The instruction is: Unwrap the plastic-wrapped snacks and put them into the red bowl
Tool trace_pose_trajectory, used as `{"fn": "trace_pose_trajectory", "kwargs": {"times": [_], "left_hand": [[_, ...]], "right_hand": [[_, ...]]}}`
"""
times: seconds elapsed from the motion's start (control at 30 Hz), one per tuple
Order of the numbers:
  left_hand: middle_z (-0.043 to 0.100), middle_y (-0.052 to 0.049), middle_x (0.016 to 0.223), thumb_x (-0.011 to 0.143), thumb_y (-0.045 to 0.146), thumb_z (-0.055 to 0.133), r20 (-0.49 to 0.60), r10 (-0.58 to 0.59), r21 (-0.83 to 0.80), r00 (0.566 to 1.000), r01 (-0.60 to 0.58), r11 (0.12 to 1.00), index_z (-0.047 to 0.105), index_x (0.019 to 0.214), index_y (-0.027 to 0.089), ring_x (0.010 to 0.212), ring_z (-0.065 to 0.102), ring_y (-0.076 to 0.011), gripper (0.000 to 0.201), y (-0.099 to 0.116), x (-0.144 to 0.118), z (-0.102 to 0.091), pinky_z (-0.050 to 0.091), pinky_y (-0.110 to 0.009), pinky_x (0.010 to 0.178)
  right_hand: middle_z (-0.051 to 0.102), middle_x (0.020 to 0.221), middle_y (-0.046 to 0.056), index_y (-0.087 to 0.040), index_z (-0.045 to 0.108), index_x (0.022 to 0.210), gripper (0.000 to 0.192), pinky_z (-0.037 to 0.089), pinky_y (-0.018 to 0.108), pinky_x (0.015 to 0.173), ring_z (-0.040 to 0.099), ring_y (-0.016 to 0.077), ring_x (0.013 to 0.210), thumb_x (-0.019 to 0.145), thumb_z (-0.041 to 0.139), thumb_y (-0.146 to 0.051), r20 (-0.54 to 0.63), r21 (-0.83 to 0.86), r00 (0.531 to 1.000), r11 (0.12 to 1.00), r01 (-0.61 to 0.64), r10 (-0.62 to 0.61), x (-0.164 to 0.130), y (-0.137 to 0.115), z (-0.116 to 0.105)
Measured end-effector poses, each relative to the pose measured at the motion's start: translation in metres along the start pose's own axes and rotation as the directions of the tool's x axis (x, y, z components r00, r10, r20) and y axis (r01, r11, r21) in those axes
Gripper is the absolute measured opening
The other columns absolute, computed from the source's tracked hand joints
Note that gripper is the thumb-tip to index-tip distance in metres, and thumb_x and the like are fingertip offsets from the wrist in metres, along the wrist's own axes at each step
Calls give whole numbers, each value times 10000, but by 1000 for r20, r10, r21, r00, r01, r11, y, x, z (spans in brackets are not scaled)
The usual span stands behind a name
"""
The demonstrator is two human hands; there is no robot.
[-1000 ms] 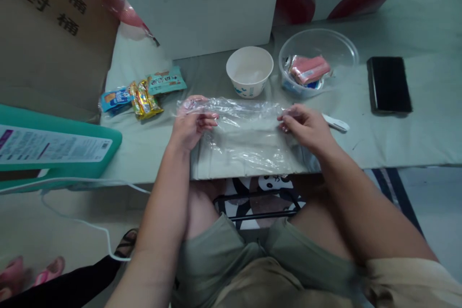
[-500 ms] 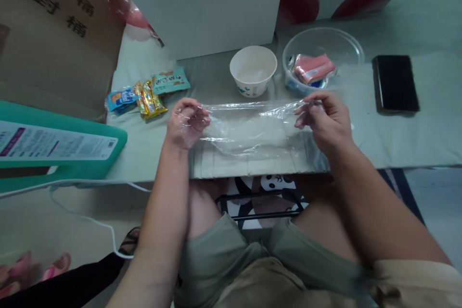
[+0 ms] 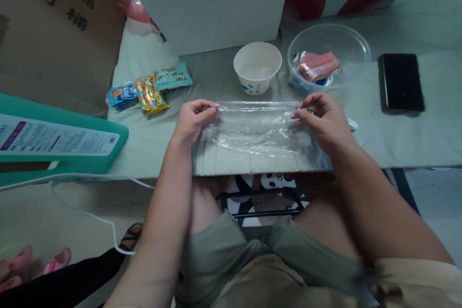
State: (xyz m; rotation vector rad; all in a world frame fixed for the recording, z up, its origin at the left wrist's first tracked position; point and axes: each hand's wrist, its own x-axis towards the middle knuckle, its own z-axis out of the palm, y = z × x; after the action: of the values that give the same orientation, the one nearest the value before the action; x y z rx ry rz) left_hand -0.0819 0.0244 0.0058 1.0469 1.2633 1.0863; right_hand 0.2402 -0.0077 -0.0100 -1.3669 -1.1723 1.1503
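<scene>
A clear plastic bag (image 3: pixel 252 130) is stretched flat between my hands above the near edge of the table. My left hand (image 3: pixel 193 118) pinches its upper left corner between thumb and fingers. At the opposite corner, my right hand (image 3: pixel 321 118) grips the film the same way. Just beyond the bag stands a white paper bowl (image 3: pixel 257 65) with a blue print near its base. To its right is a round clear plastic tub (image 3: pixel 363 53) with pink-wrapped packets (image 3: pixel 319 66) and something blue inside.
Snack packets in teal (image 3: pixel 173 77), gold (image 3: pixel 150 96) and blue (image 3: pixel 122 95) lie at left. A green container (image 3: pixel 111 154), a brown carton (image 3: pixel 72 57) and white boxes (image 3: pixel 224 5) surround the space. A black rectangular case (image 3: pixel 401 82) is at right. A white cable (image 3: pixel 113 231) hangs at left.
My left hand has shifted its hold from inside the film to a thumb-and-finger pinch at the corner. The bag now looks flatter. The view has shifted slightly.
</scene>
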Motion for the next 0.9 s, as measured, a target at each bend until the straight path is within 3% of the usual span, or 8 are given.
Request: {"fn": "trace_pose_trajectory", "kwargs": {"times": [0.17,0.3,0.4,0.5,0.6,0.67,0.7,0.9], "left_hand": [[699,-23,835,529,119,802,66,-18,79,998,13,997,722,1047,218,659,657,-136,533,0,-3,-5,449,-173,445],[702,-58,918,523,100,737,184,-74,30,980,70,997,728,1115,234,714,660,-158,607,6,-8,-8,360,-160,386],[705,-100,1130,515,148,779,336,-66,-14,940,75,997,756,1099,231,748,678,-173,591,10,-14,-2,358,-181,376],[710,-136,1193,528,270,854,481,-90,21,872,91,996,763,1094,215,732,694,-194,576,12,-20,11,413,-218,394],[716,-149,1231,491,417,917,506,-78,51,859,60,997,736,1119,242,752,721,-233,676,11,-22,20,475,-255,425],[704,-126,1267,499,528,908,457,-30,17,889,25,1000,678,1220,316,806,743,-269,786,10,-21,23,466,-253,419],[688,-113,1301,525,596,879,427,-6,-24,904,18,1000,632,1283,361,848,752,-288,832,10,-20,24,455,-248,415],[682,-168,1337,712,864,589,368,-54,-237,928,150,960,633,1217,232,1161,714,-352,811,4,-20,46,624,-380,716]], "right_hand": [[633,1068,25,-310,524,1248,622,452,251,440,558,103,578,681,769,-234,126,-150,988,983,109,-90,-1,12,-11],[657,1137,81,-262,670,1125,417,588,392,748,665,233,930,716,751,-270,75,-385,969,890,245,-235,-13,-8,-20],[699,1085,81,-258,684,1015,238,551,479,965,669,264,1056,792,719,-333,22,-247,952,921,300,-304,-20,-23,-13],[729,1113,73,-270,646,1124,416,574,459,967,699,251,1054,757,781,-410,279,-13,949,987,160,-150,-23,-26,7],[756,1007,55,-238,669,1093,425,602,365,804,714,212,922,726,815,-396,661,-82,750,996,32,30,-26,-25,28],[731,794,10,-211,685,942,216,554,286,644,674,150,709,807,732,-373,792,-134,601,991,-3,108,-28,-26,37],[703,712,-10,-204,676,880,161,517,258,588,636,124,626,841,686,-359,804,-136,583,991,-20,121,-29,-26,40],[691,667,-5,-206,625,914,197,441,239,482,594,110,504,843,642,-390,438,-52,890,992,-117,128,-26,-19,46]]}}
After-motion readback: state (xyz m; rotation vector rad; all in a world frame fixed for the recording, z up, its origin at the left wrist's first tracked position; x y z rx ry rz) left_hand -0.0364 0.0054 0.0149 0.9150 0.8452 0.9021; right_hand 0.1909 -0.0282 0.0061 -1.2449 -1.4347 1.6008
